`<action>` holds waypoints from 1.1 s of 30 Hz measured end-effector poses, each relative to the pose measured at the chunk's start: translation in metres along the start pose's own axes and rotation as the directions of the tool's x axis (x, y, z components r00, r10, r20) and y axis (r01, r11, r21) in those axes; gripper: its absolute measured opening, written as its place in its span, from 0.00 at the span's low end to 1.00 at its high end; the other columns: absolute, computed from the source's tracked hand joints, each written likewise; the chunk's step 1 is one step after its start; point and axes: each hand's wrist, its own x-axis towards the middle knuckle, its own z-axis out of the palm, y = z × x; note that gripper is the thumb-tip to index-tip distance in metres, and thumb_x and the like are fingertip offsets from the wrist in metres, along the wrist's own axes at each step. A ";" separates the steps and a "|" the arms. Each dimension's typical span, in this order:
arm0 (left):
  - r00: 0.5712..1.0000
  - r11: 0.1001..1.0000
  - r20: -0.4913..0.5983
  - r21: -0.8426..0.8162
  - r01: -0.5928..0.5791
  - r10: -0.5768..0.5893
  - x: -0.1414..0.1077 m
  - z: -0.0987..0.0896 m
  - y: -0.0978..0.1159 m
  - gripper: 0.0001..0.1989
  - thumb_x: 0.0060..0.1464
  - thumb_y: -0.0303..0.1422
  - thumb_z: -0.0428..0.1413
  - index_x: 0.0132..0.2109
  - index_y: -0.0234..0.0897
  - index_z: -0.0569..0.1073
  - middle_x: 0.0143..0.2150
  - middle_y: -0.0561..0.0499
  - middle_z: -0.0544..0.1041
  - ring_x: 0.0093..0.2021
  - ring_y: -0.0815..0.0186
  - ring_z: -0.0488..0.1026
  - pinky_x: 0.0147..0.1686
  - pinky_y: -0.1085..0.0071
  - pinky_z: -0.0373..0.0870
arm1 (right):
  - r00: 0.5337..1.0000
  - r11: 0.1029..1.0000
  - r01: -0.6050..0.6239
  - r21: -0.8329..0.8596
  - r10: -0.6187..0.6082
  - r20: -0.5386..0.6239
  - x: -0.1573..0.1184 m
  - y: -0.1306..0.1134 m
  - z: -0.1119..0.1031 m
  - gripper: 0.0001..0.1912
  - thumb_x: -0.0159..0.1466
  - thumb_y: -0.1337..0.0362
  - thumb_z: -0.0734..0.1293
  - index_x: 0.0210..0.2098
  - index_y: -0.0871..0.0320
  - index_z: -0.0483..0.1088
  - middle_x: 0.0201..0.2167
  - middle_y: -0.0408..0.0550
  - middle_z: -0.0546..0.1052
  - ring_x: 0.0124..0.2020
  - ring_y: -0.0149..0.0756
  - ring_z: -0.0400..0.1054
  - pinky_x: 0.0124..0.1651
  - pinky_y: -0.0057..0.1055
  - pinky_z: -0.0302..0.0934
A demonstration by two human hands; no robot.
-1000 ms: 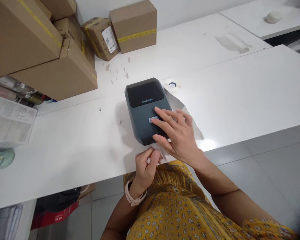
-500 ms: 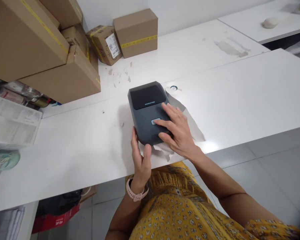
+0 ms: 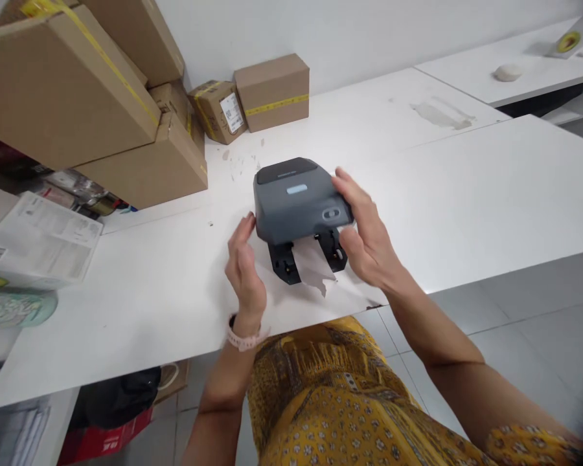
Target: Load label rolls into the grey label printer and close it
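A dark grey label printer (image 3: pixel 291 207) rests on the white table near its front edge. Its lid is tilted up at the front, baring the black base (image 3: pixel 282 266) inside. A torn strip of pale paper (image 3: pixel 313 264) hangs out of the gap. My right hand (image 3: pixel 369 236) grips the lid's right front corner, fingers above and thumb below. At the printer's left side is my left hand (image 3: pixel 245 268), fingers loosely bent and thumb apart. Its fingertips are close to the lid's left edge; whether they touch it I cannot tell.
Cardboard boxes (image 3: pixel 140 165) are stacked at the back left, with two smaller ones, including a plain carton (image 3: pixel 274 94), against the wall. A white printed box (image 3: pixel 53 239) and a green cylindrical item (image 3: pixel 24 310) lie at the left. A whitish round object (image 3: pixel 509 72) sits far right.
The printer's lid has gone from closed to raised at the front. My right hand has moved from the top button to the right corner. My left hand has shifted slightly left.
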 end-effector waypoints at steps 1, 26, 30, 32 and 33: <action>1.000 1.000 -0.031 -0.012 0.001 -0.002 0.014 0.001 -0.006 0.22 0.72 0.45 0.47 0.62 0.43 0.75 0.65 0.47 0.76 0.68 0.57 0.70 0.70 0.55 0.64 | 1.000 0.999 0.031 -0.026 -0.031 -0.001 0.016 0.002 -0.001 0.34 0.74 0.39 0.50 0.75 0.41 0.50 0.78 0.46 0.54 0.78 0.54 0.47 0.76 0.62 0.48; 0.898 0.924 0.220 0.048 0.379 -0.380 0.036 0.014 -0.048 0.37 0.55 0.46 0.66 0.68 0.45 0.65 0.72 0.40 0.66 0.70 0.48 0.66 0.63 0.51 0.71 | 0.967 0.954 0.224 -0.201 -0.192 0.169 0.111 0.051 0.022 0.20 0.75 0.58 0.55 0.56 0.52 0.75 0.55 0.51 0.81 0.59 0.48 0.73 0.69 0.54 0.59; 0.894 0.921 0.220 0.113 0.373 -0.390 0.046 0.018 -0.051 0.39 0.53 0.39 0.67 0.69 0.45 0.64 0.72 0.41 0.67 0.69 0.47 0.67 0.65 0.48 0.69 | 0.669 0.917 0.380 -0.124 -0.179 0.721 0.092 0.066 0.036 0.19 0.70 0.69 0.57 0.49 0.55 0.79 0.45 0.49 0.85 0.48 0.44 0.79 0.73 0.55 0.52; 0.892 0.920 0.228 0.148 0.364 -0.390 0.048 0.018 -0.052 0.39 0.53 0.36 0.66 0.70 0.45 0.63 0.72 0.41 0.67 0.68 0.48 0.68 0.65 0.47 0.68 | 0.564 0.893 0.431 -0.128 -0.156 0.811 0.092 0.069 0.043 0.18 0.69 0.70 0.58 0.48 0.56 0.79 0.44 0.51 0.85 0.48 0.44 0.79 0.72 0.53 0.51; 0.891 0.920 0.235 0.158 0.359 -0.388 0.049 0.017 -0.052 0.40 0.53 0.35 0.65 0.71 0.45 0.62 0.73 0.41 0.66 0.68 0.48 0.69 0.65 0.47 0.69 | 0.532 0.884 0.448 -0.132 -0.145 0.834 0.093 0.070 0.046 0.17 0.69 0.69 0.59 0.48 0.57 0.79 0.42 0.52 0.85 0.47 0.44 0.79 0.72 0.52 0.51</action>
